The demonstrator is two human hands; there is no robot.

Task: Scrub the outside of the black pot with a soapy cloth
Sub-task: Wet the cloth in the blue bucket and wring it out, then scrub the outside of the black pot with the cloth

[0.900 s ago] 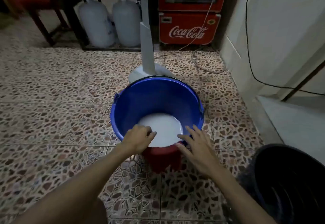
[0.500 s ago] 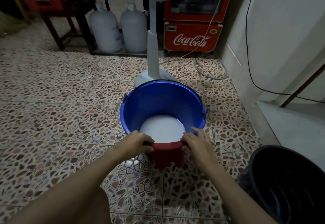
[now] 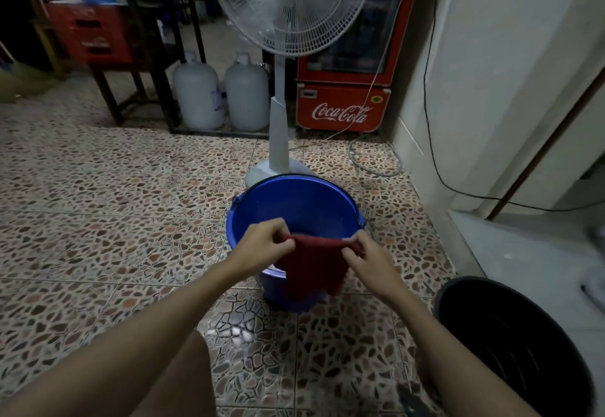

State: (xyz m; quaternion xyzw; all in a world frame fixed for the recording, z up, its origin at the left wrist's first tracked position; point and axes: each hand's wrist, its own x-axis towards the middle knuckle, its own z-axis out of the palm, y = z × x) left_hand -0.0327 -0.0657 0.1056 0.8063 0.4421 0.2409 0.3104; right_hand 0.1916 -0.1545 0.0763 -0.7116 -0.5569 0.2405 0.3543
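Observation:
A red cloth [image 3: 312, 267] hangs stretched between my two hands over the near rim of a blue bucket [image 3: 296, 202] holding whitish soapy water. My left hand [image 3: 266, 241] pinches the cloth's upper left corner. My right hand [image 3: 366, 258] pinches its upper right corner. The cloth's lower part drapes down in front of the bucket's near wall. The black pot [image 3: 520, 348] stands on the floor at the lower right, open side up, apart from both hands.
A white standing fan [image 3: 288, 17] rises just behind the bucket, its base touching the far side. Two pale water jugs [image 3: 222, 92], a red Coca-Cola cooler [image 3: 343, 102] and a dark table frame line the back. A white wall with a black cable runs along the right.
Both hands have taken the red cloth by its top corners and lifted it off the bucket's rim, so it now hangs stretched between them. The camera view has tilted upward.

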